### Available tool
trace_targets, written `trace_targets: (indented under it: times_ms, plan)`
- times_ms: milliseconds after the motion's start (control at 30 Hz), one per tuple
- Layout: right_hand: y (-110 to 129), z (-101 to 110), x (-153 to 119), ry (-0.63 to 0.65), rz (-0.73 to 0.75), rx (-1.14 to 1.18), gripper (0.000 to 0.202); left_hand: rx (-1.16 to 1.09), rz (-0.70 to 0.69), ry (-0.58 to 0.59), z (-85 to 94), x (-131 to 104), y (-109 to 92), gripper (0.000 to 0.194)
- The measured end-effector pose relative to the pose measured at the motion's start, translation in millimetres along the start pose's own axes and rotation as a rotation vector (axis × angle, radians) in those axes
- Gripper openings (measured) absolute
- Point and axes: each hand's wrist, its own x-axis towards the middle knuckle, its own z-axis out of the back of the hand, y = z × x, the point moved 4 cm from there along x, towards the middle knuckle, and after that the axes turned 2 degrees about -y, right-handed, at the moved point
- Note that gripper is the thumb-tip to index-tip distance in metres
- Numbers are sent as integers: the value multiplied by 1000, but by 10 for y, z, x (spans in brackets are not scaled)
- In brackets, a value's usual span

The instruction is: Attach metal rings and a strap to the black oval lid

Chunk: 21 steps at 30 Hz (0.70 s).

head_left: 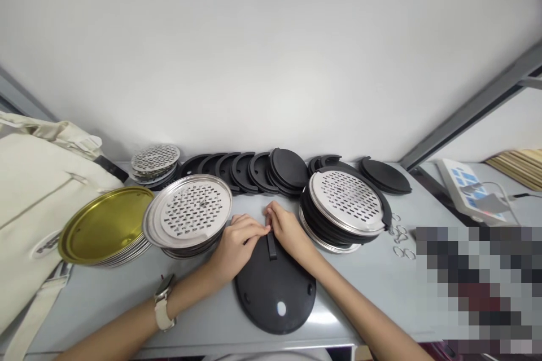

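Observation:
A round black disc [275, 287] with a glossy surface lies on the grey table in front of me. A short black strap [271, 248] runs from its middle toward the far edge. Over that far edge, at the strap's end, my left hand [242, 243] and my right hand [285, 230] meet with thumbs and fingers pinched together. What sits between the fingertips is hidden or too small to name. To the left of my left hand stands a stack of silver plates with a perforated grater disc [197, 206] on top. A second perforated grater disc [345, 194] tops a black stack right of my right hand.
Several gold and silver lids [105, 225] are stacked at left beside a cream bag [38, 192]. Black discs [290, 172] lean along the wall, near small perforated discs [155, 158]. Metal rings [400, 234] lie at right, before a white power strip [468, 189].

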Motion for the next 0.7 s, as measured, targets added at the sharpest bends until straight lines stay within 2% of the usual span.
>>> trace_targets:
  times_ms: [233,367,500,700]
  plan:
    - [43,55,-21,-54,57,22,18,64,-31,15,22,-17,-8,20]
    - [62,116,-126,-85,85,25,21,59,-45,39,34,-11,-40,19]
    - [101,196,-429,-135,122,-25,12,15,-63,81,24,-7,-87,17]
    - [204,231,-916,-185,136,-14,17,14,-131,173,6,-39,-108,17]
